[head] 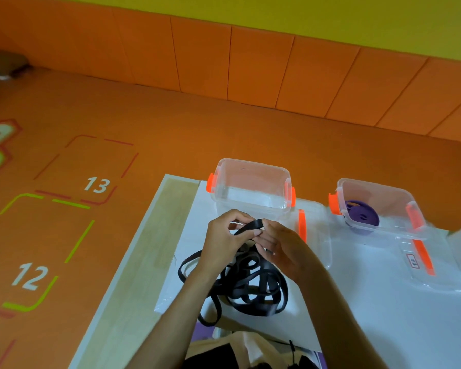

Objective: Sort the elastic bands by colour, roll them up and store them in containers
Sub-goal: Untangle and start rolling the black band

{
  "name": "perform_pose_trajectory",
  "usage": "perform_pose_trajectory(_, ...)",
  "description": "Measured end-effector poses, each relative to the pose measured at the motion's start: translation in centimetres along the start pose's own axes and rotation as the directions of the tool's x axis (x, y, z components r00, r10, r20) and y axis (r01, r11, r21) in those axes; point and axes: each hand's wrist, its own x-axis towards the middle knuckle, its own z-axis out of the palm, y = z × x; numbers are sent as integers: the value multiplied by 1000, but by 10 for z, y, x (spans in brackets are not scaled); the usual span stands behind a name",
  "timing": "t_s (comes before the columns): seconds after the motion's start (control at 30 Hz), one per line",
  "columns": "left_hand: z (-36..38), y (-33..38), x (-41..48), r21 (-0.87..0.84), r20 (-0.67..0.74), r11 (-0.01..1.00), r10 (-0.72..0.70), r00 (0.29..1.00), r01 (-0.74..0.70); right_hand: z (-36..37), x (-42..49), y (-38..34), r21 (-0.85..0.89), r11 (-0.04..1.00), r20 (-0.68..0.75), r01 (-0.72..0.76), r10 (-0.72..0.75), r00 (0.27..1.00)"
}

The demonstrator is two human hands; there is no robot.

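Observation:
A long black elastic band (250, 286) lies in a tangled heap on the white sheet in front of me. My left hand (225, 241) and my right hand (282, 249) meet above the heap, and both pinch one end of the black band between thumb and fingers. Just behind my hands stands a clear container (250, 187) with orange clips, holding nothing I can see. To the right, a second clear container (378, 209) holds a rolled purple band (361, 215).
Two clear lids with orange strips lie flat on the table, one lid (317, 235) beside the near container and another lid (423, 262) at the right. The table's left edge (133, 251) drops to an orange floor marked 12 and 13.

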Motion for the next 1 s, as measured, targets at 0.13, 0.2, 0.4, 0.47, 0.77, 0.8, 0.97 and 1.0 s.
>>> perform_pose_trajectory(0.13,0,-3,0,146,-10,981,129,992,-127,4,-1,0,-182,982,-96,55,-74,993)
perform_pose_trajectory(0.2,1,-4,-2,201,17,959,203,979,-202,8,-2,0,-279,956,-119,93,-130,984)
perform_pose_trajectory(0.4,3,-2,-10,54,2,989,139,990,-139,-1,-2,4,-221,966,-163,137,-175,971)
perform_pose_trajectory(0.47,0,1,-10,-34,10,995,99,995,-98,-1,-3,4,-132,979,-151,155,-174,973)
perform_pose_trajectory(0.77,-6,19,-13,-188,-86,981,28,996,-43,7,-7,15,240,966,50,92,-106,993)
perform_pose_trajectory(0.8,-8,20,-13,-194,-94,980,19,995,-37,8,-8,13,130,985,18,114,-117,993)
perform_pose_trajectory(0.97,-7,22,-13,-218,-94,976,8,996,-28,0,-16,-7,-425,827,-32,369,-421,907)
perform_pose_trajectory(1.0,-4,23,-14,-226,-90,974,11,996,-31,-2,-17,-10,-427,810,4,402,-444,896)
